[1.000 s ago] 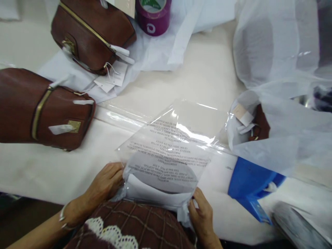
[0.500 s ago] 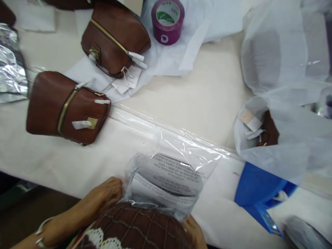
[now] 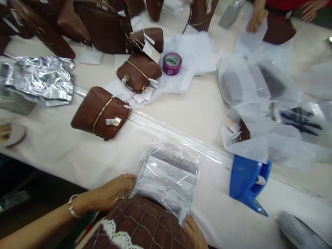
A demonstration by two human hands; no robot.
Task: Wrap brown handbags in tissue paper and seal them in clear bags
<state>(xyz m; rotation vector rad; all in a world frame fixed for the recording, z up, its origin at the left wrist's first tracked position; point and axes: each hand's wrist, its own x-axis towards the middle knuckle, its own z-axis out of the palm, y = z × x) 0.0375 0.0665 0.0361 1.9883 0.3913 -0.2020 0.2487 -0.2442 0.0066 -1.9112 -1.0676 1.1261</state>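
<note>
A clear plastic bag (image 3: 166, 176) with printed warning text lies at the table's front edge, against my checked brown apron (image 3: 153, 224). It wraps something pale and bulky that I cannot make out. My left hand (image 3: 118, 190) is closed at the bag's left edge, its fingertips on the plastic. At the lower right corner, my right hand (image 3: 194, 233) pinches the plastic, partly hidden by the apron. Beyond the bag, a brown leather handbag (image 3: 101, 114) with a gold zip lies on its side. Another brown handbag (image 3: 140, 72) with white tags rests behind it.
A roll of purple tape (image 3: 172, 64) stands on white paper. Silver foil packaging (image 3: 41, 81) is at left, a blue dispenser (image 3: 246, 183) at right. Wrapped bags (image 3: 259, 83) lie beyond it. A co-worker's hand (image 3: 256, 20) touches paper at the back right.
The view has tilted up and widened, bringing more handbags and a co-worker's hands into sight. Both my hands stay at the plastic bag, whose far end now looks flatter.
</note>
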